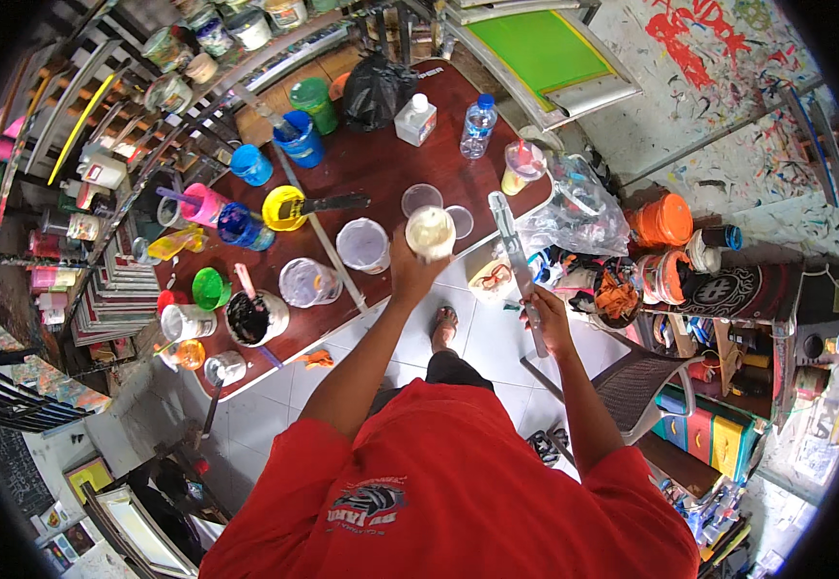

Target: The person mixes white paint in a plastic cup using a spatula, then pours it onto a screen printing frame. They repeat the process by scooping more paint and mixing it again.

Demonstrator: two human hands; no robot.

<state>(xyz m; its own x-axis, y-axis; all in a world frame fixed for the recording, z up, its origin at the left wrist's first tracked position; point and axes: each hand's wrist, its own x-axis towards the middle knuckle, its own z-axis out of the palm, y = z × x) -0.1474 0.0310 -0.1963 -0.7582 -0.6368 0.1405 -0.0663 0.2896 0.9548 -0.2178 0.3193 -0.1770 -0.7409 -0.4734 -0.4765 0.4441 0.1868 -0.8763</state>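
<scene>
My left hand [412, 272] is wrapped round a small white tub [431, 233] with cream-coloured stuff in it, held up at the table's front edge. In my right hand [548, 324] is a long, flat grey tool like a spatula [510, 236], its far end rounded and pointing away from me. The tool stays apart from the tub. Just behind the tub, two clear round lids [422, 199] lie on the dark red table [371, 174]. Left of it stands a tub with pale lilac residue [362, 246].
Paint pots crowd the table's left side, among them a yellow tub [284, 208] and a black-smeared pot [257, 318]. A water bottle [478, 125] and a drink cup [522, 166] stand at the far right. A chair [632, 381] is on my right.
</scene>
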